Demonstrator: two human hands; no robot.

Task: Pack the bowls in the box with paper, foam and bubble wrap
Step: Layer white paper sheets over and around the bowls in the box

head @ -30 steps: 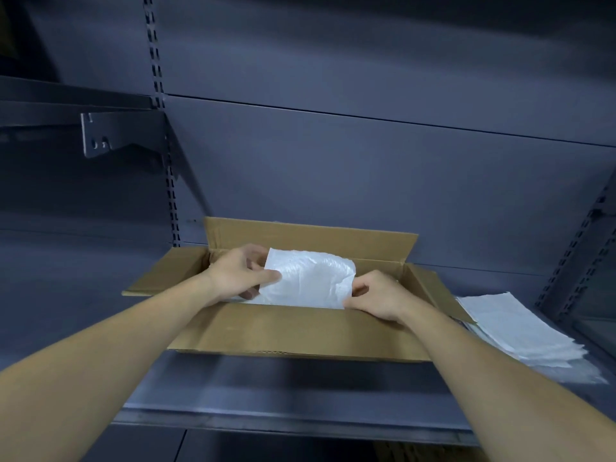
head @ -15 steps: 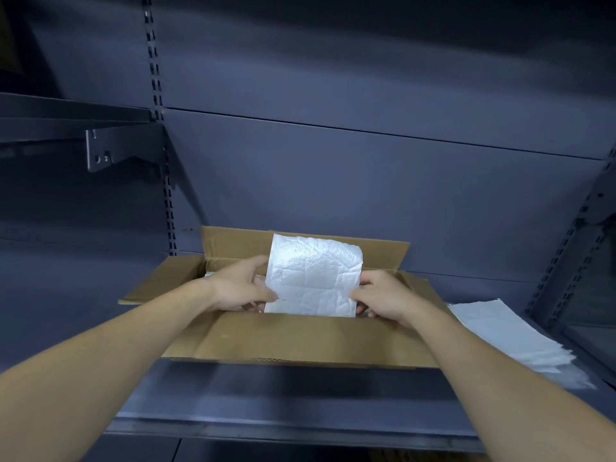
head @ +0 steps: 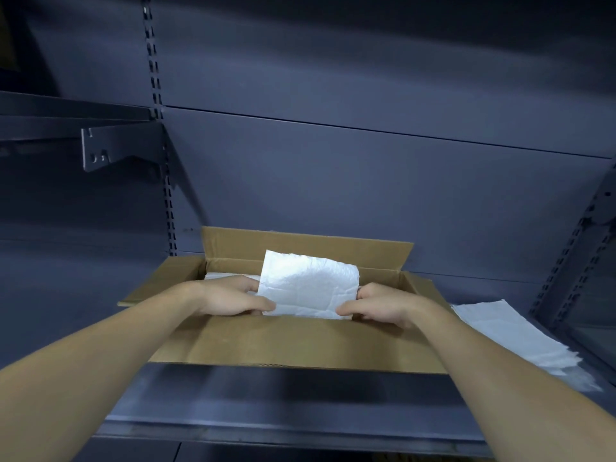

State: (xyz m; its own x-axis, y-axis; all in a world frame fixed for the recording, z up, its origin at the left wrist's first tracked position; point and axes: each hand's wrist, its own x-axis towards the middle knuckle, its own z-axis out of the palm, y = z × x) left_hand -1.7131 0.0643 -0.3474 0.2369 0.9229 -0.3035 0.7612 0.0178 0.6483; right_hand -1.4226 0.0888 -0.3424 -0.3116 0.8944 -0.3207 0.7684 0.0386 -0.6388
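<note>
Head camera looks forward and slightly down, close over the box (head: 300, 341) on the shelf (head: 266, 405), facing the back panel (head: 333, 178).

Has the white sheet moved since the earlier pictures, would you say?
Yes: the white sheet rose upright, then sank slightly, judged against the box's back flap.

The near wall of the brown cardboard box (head: 293, 341) hides the box's floor and the lower edge of the crinkled white padded sheet (head: 310, 288) standing in it. The fingers of the left hand (head: 230, 296) and the right hand (head: 383, 303) pass behind that sheet's side edges, out of sight. Whether the flat stack of white sheets (head: 520, 335) at the right is foam or paper cannot be told, and its near corner is blurred.
</note>
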